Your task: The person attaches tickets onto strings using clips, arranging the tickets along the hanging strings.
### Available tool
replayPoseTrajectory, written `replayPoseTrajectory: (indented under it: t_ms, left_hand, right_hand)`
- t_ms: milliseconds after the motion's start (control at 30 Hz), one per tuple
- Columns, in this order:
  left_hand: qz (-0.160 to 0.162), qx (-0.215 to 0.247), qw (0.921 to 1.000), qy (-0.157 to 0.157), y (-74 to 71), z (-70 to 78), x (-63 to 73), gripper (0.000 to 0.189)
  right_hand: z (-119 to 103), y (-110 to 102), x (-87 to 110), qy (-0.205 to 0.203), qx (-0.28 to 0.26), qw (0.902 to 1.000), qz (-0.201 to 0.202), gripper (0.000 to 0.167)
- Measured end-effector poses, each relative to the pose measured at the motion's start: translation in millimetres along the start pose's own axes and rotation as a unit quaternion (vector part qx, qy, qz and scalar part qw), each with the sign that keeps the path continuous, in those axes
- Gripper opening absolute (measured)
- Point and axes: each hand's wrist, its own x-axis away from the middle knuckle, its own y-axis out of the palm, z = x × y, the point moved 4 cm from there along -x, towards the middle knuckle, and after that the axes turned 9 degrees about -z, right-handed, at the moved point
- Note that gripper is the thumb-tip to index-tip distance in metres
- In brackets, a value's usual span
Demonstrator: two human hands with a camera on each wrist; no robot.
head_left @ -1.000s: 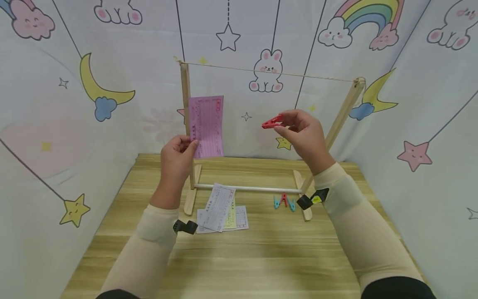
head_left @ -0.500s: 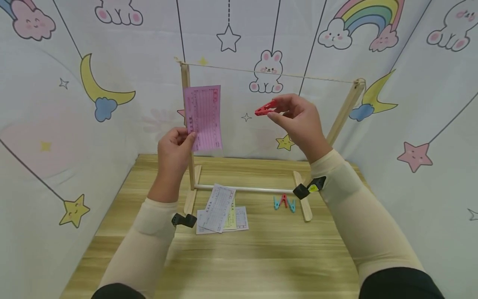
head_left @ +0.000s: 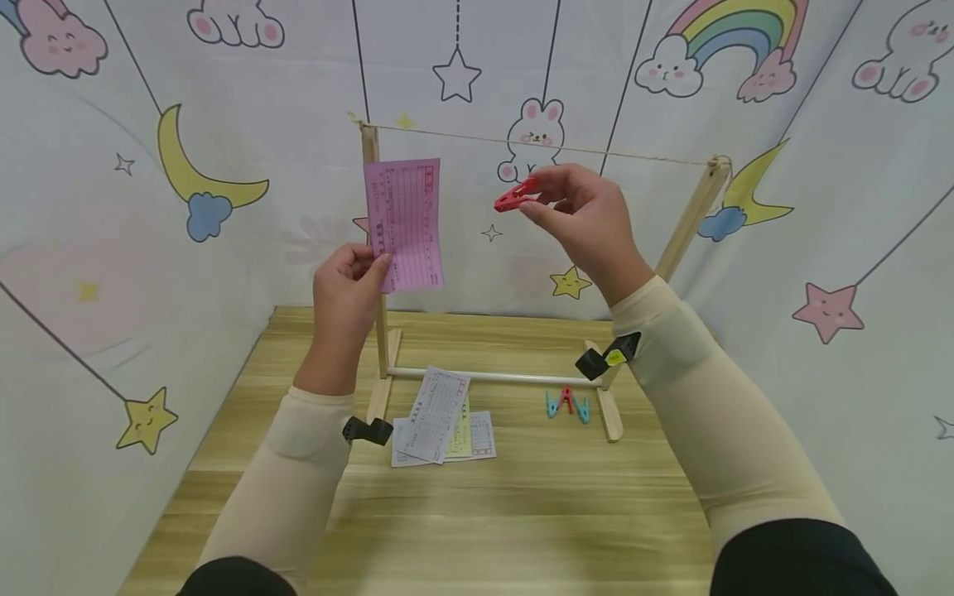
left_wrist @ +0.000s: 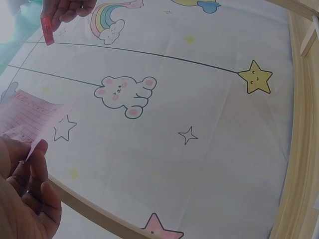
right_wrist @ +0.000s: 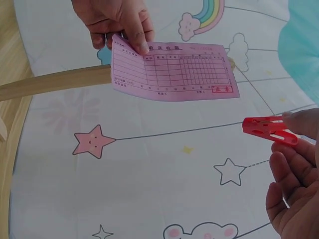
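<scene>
My left hand point(head_left: 346, 285) pinches a pink printed receipt slip point(head_left: 406, 219) by its lower left edge. The slip stands upright in front of the left wooden post point(head_left: 370, 145), its top a little below the string point(head_left: 462, 136). To the right, my right hand point(head_left: 589, 223) holds a red clothespin point(head_left: 516, 195) between thumb and fingers, its nose pointing left toward the slip but apart from it. In the right wrist view the clothespin point(right_wrist: 269, 128) is pinched at its handle ends. The left wrist view shows the slip point(left_wrist: 30, 119) only partly.
On the wooden table point(head_left: 477, 530) lie overlapping white and yellow slips point(head_left: 436, 418). Several blue and red clothespins point(head_left: 568, 403) sit near the right foot point(head_left: 609, 412) of the frame. A white rod point(head_left: 507, 377) joins the frame's feet. Printed cloth walls surround the table.
Both hands have risen: the left lifts the pink slip up and slightly left toward the string, the right carries the red clothespin up and left. The things on the table have not moved.
</scene>
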Motion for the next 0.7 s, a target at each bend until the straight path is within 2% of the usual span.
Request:
replayPoseTrajectory:
  t_ms: [367, 700]
  left_hand:
    - [0.002, 0.007, 1.0, 0.002, -0.1, 13.0, -10.5, 0.025]
    - [-0.001, 0.062, 0.9981, -0.003, -2.1, 12.3, -14.5, 0.021]
  right_hand:
    - [-27, 3, -17.9, -0.034, 0.01, 0.9993, 0.005, 0.036]
    - [-68, 16, -47.3, -0.046, 0.047, 0.9976, -0.021, 0.033]
